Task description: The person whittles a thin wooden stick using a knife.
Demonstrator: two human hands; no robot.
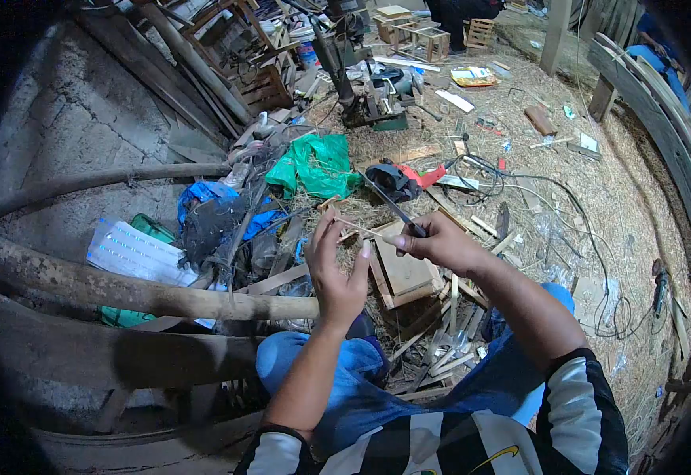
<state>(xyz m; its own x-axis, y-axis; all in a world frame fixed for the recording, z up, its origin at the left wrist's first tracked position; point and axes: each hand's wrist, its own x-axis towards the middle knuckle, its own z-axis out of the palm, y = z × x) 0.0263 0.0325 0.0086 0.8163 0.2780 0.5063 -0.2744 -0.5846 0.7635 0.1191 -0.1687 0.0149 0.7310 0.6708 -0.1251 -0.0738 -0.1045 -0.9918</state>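
Observation:
My right hand [436,241] is closed around a knife [397,207], whose long dark blade points up and left. Between its thumb and fingers it also pinches one end of a thin wooden stick [361,228]. The stick slants up to the left toward my left hand [336,277]. That hand is raised with the fingers stretched up and the thumb apart, its fingertips at the stick's far end. Whether those fingers grip the stick I cannot tell. Below the hands, a small wooden panel with a frame [409,269] lies on the ground between my knees.
A wooden pole [148,293] runs along my left. Ahead lie a green plastic bag [314,165], a red power tool [425,176] with cable, and a dark metal machine [361,103]. Wood offcuts and straw cover the ground. Another person [662,51] is at the far right.

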